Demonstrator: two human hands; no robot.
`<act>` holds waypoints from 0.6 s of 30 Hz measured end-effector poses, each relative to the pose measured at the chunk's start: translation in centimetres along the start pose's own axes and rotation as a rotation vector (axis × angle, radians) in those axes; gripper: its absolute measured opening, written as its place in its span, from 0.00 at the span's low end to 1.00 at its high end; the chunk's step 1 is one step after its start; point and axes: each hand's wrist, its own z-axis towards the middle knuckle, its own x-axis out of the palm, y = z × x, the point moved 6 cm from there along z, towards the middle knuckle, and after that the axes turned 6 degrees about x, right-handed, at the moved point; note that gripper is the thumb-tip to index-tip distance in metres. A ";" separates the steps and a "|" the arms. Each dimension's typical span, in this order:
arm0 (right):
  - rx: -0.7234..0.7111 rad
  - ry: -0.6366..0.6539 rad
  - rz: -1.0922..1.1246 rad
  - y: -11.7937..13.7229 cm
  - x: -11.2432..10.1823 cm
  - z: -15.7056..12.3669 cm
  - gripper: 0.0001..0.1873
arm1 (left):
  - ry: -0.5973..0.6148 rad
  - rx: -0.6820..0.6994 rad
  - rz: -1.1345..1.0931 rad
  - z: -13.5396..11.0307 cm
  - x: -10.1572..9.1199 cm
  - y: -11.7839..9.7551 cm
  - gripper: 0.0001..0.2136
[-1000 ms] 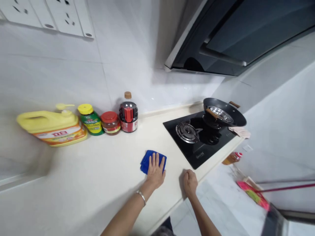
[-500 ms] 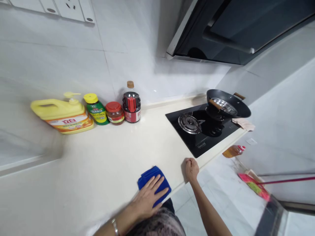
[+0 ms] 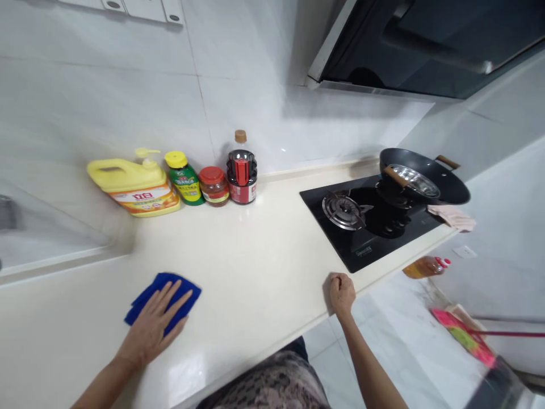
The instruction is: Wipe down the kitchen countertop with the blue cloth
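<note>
My left hand (image 3: pixel 150 326) lies flat with its fingers spread on a folded blue cloth (image 3: pixel 184 304), pressing it against the white countertop (image 3: pixel 247 267). My right hand (image 3: pixel 342 292) is closed in a fist and rests at the counter's front edge, just below the near corner of the black gas stove (image 3: pixel 361 253). Nothing shows in that fist.
Along the wall stand a yellow detergent jug (image 3: pixel 136 184), a green bottle (image 3: pixel 187 184), a red-lidded jar (image 3: pixel 214 187) and a dark sauce bottle (image 3: pixel 242 176). A wok (image 3: pixel 451 184) sits on the stove's far burner. The range hood (image 3: pixel 404 51) overhangs it.
My left hand has slid the blue cloth leftward along the counter, away from the front edge. My right fist stays at the same spot by the stove. The view has shifted slightly.
</note>
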 end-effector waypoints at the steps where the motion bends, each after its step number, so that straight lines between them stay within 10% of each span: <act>1: 0.003 0.003 -0.001 -0.1 0.0 0.0 0.17 | -0.013 -0.079 0.019 -0.4 0.0 1.1 0.30; 10: 0.013 0.050 -0.070 -0.4 0.6 0.7 0.19 | -0.005 -0.526 0.044 1.3 0.4 -0.2 0.28; 14: -0.008 0.064 -0.084 -0.3 0.7 0.7 0.20 | 0.005 -0.592 0.013 4.7 1.6 -5.3 0.31; 18: -0.043 0.061 -0.060 0.3 0.7 0.4 0.20 | -0.017 -0.358 -0.063 8.9 2.8 -13.1 0.35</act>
